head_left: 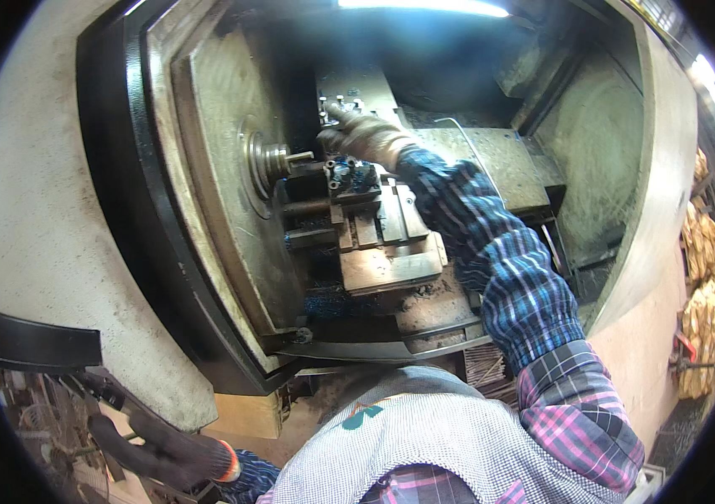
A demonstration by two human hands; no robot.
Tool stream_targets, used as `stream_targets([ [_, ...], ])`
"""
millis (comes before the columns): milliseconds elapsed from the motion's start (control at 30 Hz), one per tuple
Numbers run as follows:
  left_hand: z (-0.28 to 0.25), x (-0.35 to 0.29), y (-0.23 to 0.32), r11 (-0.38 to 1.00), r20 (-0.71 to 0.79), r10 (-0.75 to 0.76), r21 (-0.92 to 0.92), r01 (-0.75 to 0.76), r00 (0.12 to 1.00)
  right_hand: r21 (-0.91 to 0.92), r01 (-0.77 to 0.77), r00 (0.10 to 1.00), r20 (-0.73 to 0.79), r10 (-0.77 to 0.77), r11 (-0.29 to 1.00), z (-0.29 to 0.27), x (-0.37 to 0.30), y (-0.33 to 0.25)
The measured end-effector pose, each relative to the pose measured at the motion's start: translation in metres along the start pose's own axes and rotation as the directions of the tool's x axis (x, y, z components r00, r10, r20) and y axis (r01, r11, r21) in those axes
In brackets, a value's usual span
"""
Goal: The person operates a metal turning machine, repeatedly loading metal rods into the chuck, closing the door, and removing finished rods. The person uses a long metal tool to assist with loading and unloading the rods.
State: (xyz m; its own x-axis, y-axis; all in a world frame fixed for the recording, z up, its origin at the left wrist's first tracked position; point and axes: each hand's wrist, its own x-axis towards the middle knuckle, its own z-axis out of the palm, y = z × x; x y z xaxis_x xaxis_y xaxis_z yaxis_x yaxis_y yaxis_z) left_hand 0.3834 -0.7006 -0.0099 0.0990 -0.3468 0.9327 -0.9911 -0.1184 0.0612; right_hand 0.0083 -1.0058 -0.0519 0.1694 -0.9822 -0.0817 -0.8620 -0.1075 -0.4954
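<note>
My right hand (366, 139), in a pale, dirty work glove, reaches into a lathe over the far part of the tool slide. Motion smears its fingers, which are by a row of bolts (342, 104) on a metal block; whether they grip anything is unclear. Just nearer than the hand sits a tool post (352, 176) with bluish metal chips on it. Left of that, the chuck (269, 160) sticks out from the machine wall. Down at the lower left, my left hand (168, 454) wears a dark glove with an orange cuff. Its fingers are stretched apart, with no object visibly held.
Black-edged machine housing (135, 193) curves along the left, and a pale door panel (660, 168) stands at the right. A thin bent pipe (475, 155) rises beside my right sleeve. Chips lie in the tray (433, 307). Yellowish wrapped bundles (706, 319) are stacked at the far right.
</note>
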Motion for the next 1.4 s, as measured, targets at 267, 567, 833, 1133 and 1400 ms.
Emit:
stream_targets([
  [267,0.038,-0.001,0.069,0.625,-0.008,0.399,-0.729,-0.279,0.917,-0.181,-0.581,0.804,-0.279,0.526,0.793,0.015,-0.128,0.217],
  [567,0.067,0.016,0.149,0.370,-0.032,0.530,-0.891,-0.264,0.847,-0.155,-0.590,0.764,0.209,0.610,0.792,0.100,-0.209,0.216],
  [833,0.035,0.000,0.216,0.349,0.028,0.529,-0.918,-0.187,0.848,0.257,-0.594,0.804,0.151,0.575,0.763,0.190,-0.378,0.189],
  [1133,-0.039,-0.026,0.379,0.025,-0.179,0.654,-0.966,-0.258,0.735,0.555,-0.827,0.211,0.158,0.965,0.090,0.255,-0.666,0.150],
  [1400,-0.124,-0.078,0.535,-0.293,-0.255,0.732,-0.955,-0.046,0.632,0.678,-0.649,-0.316,0.174,0.933,-0.346,0.359,-0.799,0.144],
])
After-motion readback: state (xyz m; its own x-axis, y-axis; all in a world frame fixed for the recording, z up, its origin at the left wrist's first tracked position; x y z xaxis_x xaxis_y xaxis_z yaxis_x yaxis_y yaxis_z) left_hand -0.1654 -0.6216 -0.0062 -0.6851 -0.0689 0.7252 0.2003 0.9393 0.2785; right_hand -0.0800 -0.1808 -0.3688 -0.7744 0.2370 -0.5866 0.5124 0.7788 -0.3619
